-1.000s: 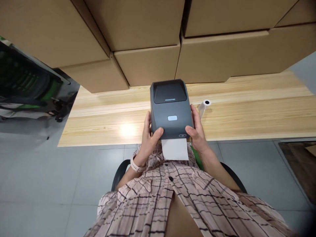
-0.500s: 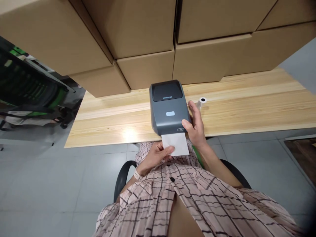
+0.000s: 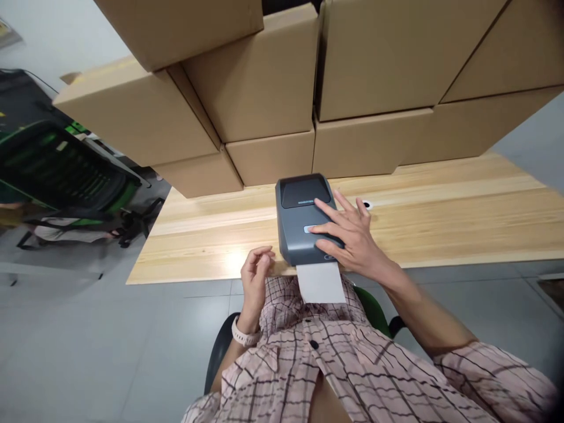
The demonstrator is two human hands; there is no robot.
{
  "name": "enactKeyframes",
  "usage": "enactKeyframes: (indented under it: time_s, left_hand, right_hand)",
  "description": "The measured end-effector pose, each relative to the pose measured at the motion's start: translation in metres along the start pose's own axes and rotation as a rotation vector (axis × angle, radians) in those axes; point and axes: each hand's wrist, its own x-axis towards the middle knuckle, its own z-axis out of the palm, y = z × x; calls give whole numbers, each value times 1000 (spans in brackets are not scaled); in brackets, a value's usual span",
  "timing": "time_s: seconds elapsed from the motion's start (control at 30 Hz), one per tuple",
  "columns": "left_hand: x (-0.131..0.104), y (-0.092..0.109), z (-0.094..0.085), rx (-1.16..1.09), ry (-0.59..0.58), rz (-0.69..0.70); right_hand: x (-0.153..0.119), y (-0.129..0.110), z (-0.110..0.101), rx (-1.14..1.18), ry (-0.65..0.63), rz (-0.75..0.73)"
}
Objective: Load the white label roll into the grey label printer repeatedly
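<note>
A dark grey label printer (image 3: 293,232) stands at the front edge of the wooden table. A blank white label sheet (image 3: 321,285) sticks out of its front and hangs over the edge. My right hand (image 3: 352,235) lies across the printer's right side with fingers spread, one fingertip at the pale button (image 3: 308,230). Just left of the printer, at the table edge, my left hand (image 3: 256,279) is empty, its fingers loosely bent. Behind my right fingers a white roll (image 3: 368,205) with a dark core is partly hidden.
Cardboard boxes (image 3: 269,160) are stacked along the back of the wooden table (image 3: 440,229), close behind the printer. To the left stands a dark mesh chair (image 3: 53,158) with green parts. A chair armrest (image 3: 222,346) is beside me.
My left hand has let go of the label sheet and moved left of the printer. My right hand has gone from the printer's side onto its top. The view has tilted up.
</note>
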Motion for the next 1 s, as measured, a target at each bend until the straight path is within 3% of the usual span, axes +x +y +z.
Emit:
enactKeyframes:
  time_s: [0.1,0.17,0.27,0.37,0.57,0.73,0.87,1.0]
  left_hand:
    - [1,1,8,67,-84,140]
    - [-3,-3,14,74,-183,139]
    - [-11,-14,25,36,-265,84]
    - [-15,-20,32,48,-250,115]
    - [-11,-21,34,195,-179,323]
    - [-9,-24,33,186,-156,342]
    - [3,-15,33,160,-112,343]
    - [42,18,36,66,-89,419]
  right_hand:
    - [-29,6,5,89,164,137]
    - [-51,9,12,184,245,276]
    - [-76,8,24,297,240,425]
    - [-85,6,33,301,196,425]
    - [-81,9,42,376,205,352]
    - [-83,12,47,453,229,368]
    - [-67,8,25,375,210,336]
    - [-18,12,-5,198,240,196]
